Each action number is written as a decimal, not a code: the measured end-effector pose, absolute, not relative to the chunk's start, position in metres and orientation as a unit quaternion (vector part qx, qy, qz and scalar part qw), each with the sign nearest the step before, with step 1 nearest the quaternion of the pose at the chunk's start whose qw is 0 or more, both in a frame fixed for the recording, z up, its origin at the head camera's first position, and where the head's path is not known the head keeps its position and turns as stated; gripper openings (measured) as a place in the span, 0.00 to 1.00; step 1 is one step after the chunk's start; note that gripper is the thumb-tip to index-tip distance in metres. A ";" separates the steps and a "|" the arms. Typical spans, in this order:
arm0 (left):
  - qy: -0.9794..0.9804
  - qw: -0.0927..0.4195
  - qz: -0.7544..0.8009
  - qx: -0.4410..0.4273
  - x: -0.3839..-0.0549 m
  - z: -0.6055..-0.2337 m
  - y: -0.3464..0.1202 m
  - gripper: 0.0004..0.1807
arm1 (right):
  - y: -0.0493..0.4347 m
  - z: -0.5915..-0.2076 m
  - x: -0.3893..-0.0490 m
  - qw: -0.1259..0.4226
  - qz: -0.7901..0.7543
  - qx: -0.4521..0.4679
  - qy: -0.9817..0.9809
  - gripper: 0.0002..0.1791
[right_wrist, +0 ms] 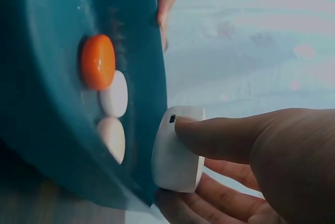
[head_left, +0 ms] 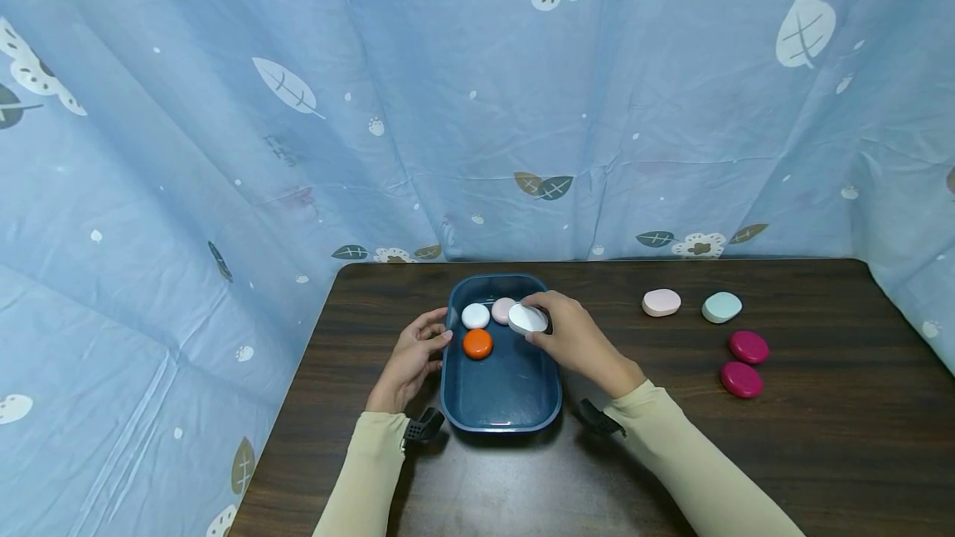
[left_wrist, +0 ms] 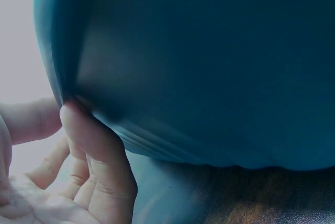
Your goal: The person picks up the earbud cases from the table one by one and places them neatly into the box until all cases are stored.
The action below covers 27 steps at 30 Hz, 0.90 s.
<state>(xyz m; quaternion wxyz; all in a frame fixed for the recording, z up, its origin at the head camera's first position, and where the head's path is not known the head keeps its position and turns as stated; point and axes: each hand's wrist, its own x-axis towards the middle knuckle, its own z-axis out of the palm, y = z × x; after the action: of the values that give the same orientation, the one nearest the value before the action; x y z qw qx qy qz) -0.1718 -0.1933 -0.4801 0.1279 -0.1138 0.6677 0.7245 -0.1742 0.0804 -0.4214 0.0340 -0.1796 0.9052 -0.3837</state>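
Note:
A dark blue rectangular tray stands on the table. My left hand holds its left rim; in the left wrist view, the thumb and a finger pinch the tray wall. Above the tray's far right part, my right hand grips a white oval case between thumb and fingers. A small dark slot shows on the case in the right wrist view. Inside the tray lie an orange round piece, a white round one and a pale pink one, partly hidden.
Right of the tray, a pale pink oval case and a mint one lie on the dark wooden table. Two magenta round pieces are nearer the front there. A blue patterned curtain hangs behind the table's far edge.

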 end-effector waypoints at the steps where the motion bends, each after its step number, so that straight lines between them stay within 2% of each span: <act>1: 0.668 0.128 0.725 -0.113 -0.172 -0.480 -0.193 0.25 | 0.079 -0.421 -0.175 0.035 -0.382 -0.183 0.905 0.25; 27: 0.664 0.126 0.728 -0.112 -0.171 -0.480 -0.193 0.25 | 0.049 -0.417 -0.181 0.095 -0.330 -0.177 0.922 0.25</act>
<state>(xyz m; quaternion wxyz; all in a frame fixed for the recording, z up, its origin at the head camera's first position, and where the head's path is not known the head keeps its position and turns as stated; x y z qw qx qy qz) -0.1708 -0.1926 -0.4798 0.1262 -0.1122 0.6640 0.7284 -0.1806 0.0493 -0.4172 0.0947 -0.1768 0.9223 -0.3302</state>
